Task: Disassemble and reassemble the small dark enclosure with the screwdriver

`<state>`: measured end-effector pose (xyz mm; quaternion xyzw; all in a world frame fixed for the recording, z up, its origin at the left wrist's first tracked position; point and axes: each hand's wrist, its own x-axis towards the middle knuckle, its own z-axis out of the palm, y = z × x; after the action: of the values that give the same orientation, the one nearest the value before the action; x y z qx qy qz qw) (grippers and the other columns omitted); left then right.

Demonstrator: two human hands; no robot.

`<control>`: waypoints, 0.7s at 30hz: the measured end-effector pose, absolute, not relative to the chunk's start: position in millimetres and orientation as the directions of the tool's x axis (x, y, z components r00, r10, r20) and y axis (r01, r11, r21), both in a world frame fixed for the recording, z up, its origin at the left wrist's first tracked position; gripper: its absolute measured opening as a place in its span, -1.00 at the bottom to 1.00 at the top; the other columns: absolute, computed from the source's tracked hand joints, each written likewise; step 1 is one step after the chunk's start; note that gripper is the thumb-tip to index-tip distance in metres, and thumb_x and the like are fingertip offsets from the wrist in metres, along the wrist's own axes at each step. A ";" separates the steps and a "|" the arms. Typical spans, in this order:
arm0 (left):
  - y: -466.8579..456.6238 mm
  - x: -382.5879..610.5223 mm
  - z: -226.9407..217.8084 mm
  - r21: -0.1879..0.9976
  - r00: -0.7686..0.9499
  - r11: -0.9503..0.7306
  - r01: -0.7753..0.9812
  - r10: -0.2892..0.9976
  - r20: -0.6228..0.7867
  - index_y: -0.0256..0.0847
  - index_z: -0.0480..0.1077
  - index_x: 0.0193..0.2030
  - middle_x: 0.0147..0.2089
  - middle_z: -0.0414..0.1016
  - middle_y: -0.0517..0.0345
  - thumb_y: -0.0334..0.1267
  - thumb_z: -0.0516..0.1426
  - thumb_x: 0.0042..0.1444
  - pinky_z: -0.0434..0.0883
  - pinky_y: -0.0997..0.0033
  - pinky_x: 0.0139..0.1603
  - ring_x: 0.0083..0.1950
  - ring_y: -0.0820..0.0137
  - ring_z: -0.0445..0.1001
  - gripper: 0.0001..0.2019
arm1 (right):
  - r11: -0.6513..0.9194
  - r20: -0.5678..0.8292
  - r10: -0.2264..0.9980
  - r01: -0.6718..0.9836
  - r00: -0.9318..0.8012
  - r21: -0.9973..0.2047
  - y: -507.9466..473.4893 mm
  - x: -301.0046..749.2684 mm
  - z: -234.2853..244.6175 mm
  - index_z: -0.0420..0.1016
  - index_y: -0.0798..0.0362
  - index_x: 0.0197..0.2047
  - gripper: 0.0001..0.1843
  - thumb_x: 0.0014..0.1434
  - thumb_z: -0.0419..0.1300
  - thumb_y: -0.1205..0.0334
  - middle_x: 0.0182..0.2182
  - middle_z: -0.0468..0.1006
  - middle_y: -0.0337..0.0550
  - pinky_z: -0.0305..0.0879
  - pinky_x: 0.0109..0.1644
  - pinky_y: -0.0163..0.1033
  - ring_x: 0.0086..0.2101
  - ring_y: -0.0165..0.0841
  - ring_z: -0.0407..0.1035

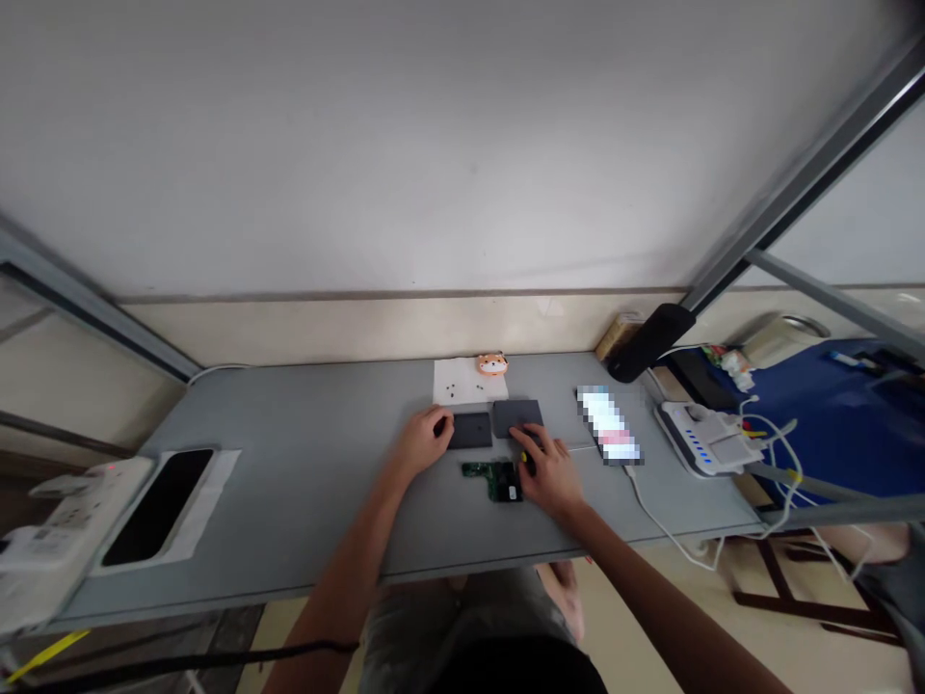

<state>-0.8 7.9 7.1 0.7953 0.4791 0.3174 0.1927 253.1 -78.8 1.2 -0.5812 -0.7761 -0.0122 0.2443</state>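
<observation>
My left hand [425,439] is closed at the left end of a dark flat case half [471,431], fingertips curled against its edge. A second dark case half [517,416] lies just to the right, and the fingertips of my right hand [550,474] touch its lower edge. Tucked in the right palm is a screwdriver [529,464] with a yellow and black handle; its thin shaft seems to point right, toward the phone. Beside that hand, a green circuit board [477,469] with a black block lies on the grey table [303,501].
Several tiny screws [452,390] lie on white paper [466,371] by an orange animal-faced case [492,363]. On the right are a lit phone [608,424] on a cable, a black cylinder [650,342] and a power strip [698,441]. A dark phone [160,506] lies left.
</observation>
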 end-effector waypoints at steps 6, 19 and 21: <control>6.6 -0.6 10.4 0.635 0.324 -0.458 0.622 0.889 0.325 -0.13 0.44 -0.35 -0.33 0.56 0.15 -0.37 0.07 0.22 0.46 0.37 -0.13 -0.26 0.35 0.53 -0.84 | 0.366 0.472 0.856 0.894 -0.213 -0.259 -78.4 254.1 -1.3 0.57 -0.04 0.15 -0.47 0.12 0.17 0.43 0.01 0.56 0.01 0.45 -0.02 -0.09 -0.17 -0.21 0.49; 4.8 -0.6 5.4 0.681 0.246 -0.409 0.608 0.912 0.328 -0.13 0.50 -0.25 -0.22 0.62 0.08 -0.36 0.09 0.24 0.51 0.32 -0.04 -0.16 0.30 0.59 -0.85 | 0.391 0.524 0.826 0.881 -0.208 -0.266 -81.6 257.9 2.7 0.64 0.00 0.03 -0.56 0.13 0.14 0.44 -0.03 0.60 0.00 0.39 -0.04 -0.12 -0.13 -0.21 0.48; 4.3 -2.0 3.6 0.691 0.213 -0.397 0.604 0.916 0.340 -0.13 0.51 -0.18 -0.16 0.63 0.05 -0.35 0.07 0.28 0.51 0.32 -0.03 -0.12 0.30 0.59 -0.83 | 0.392 0.524 0.826 0.880 -0.208 -0.268 -82.4 258.2 3.8 0.64 0.00 0.02 -0.56 0.12 0.13 0.44 -0.02 0.62 0.00 0.39 -0.04 -0.12 -0.12 -0.21 0.50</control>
<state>-2.0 4.3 3.6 0.7495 0.5071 0.3696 0.2109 258.2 -82.4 3.8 -0.5497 -0.7760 -0.0443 0.3060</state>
